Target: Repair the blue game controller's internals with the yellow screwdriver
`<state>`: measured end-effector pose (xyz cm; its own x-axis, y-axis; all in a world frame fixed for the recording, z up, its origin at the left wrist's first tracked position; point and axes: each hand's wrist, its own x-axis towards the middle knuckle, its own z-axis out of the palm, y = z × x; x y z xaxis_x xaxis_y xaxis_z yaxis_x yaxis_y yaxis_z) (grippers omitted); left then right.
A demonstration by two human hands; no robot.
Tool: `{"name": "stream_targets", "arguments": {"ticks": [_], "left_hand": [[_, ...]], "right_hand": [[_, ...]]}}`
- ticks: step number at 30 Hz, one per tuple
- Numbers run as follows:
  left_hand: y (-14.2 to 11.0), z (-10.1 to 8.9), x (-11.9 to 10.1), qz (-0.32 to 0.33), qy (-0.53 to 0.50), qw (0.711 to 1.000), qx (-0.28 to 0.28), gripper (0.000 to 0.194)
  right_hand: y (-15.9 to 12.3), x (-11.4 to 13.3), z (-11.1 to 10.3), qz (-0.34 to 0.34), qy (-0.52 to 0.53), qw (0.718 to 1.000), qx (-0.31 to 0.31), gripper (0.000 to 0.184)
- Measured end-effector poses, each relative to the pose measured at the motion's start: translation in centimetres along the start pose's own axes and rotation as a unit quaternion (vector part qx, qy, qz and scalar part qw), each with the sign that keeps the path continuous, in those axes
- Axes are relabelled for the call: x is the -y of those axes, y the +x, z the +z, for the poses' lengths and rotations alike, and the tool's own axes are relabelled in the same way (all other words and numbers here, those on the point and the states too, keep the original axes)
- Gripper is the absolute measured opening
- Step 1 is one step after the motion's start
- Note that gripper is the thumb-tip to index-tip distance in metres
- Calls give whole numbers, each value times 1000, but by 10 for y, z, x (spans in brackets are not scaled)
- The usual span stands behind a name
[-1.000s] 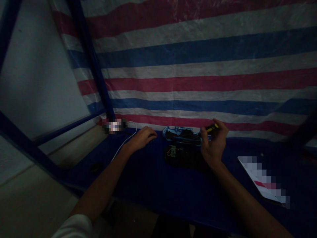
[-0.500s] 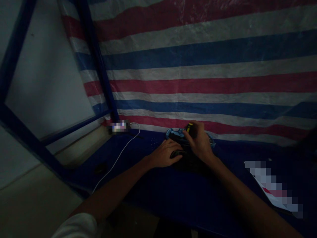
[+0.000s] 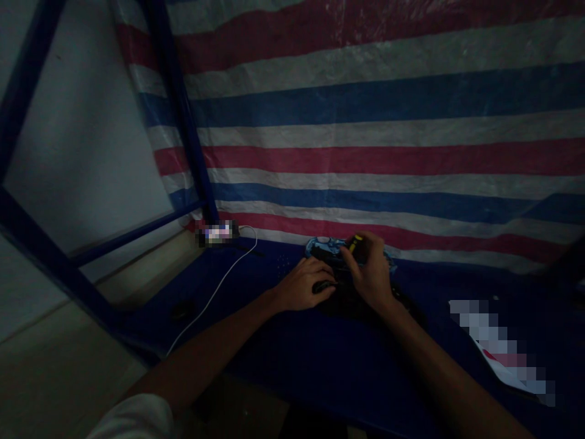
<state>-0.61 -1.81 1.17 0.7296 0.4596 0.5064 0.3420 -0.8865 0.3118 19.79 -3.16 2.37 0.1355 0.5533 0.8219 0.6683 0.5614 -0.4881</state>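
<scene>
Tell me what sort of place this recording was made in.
Probably a makeshift indoor workstation: a blue table, a red, white and blue striped tarpaulin hung behind it, and a white cable across the tabletop.

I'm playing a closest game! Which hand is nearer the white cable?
Left. The left hand is to the right of the white cable, not touching it; the right hand is farther away, beyond the left hand.

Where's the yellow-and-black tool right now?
In the head view, the yellow-and-black tool sits in the person's right hand, above a blue patterned casing.
</scene>
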Motion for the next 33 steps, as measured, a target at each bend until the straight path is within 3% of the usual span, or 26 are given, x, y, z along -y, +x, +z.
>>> {"name": "stream_targets", "arguments": {"ticks": [7, 12, 17, 20, 24, 29, 33], "left_hand": [[0, 1, 2, 9, 17, 1000, -6, 20], [-1, 4, 4, 13, 12, 1000, -19, 19], [8, 7, 8, -38, -21, 998, -35, 20], [18, 5, 13, -69, -56, 996, -23, 20], [33, 0, 19, -59, -133, 989, 16, 18], [44, 6, 26, -75, -307, 949, 19, 17], [45, 12, 30, -94, -349, 932, 15, 16]], "right_hand": [[-1, -1, 0, -6, -15, 1000, 6, 46], [3, 3, -3, -62, -30, 997, 17, 40], [8, 11, -5, -97, -53, 993, 35, 36], [7, 12, -4, -99, -32, 992, 66, 38], [6, 11, -3, -81, -8, 992, 102, 42], [10, 12, -7, -69, 8, 990, 122, 40], [11, 14, -10, -63, 9, 991, 118, 38]]}}
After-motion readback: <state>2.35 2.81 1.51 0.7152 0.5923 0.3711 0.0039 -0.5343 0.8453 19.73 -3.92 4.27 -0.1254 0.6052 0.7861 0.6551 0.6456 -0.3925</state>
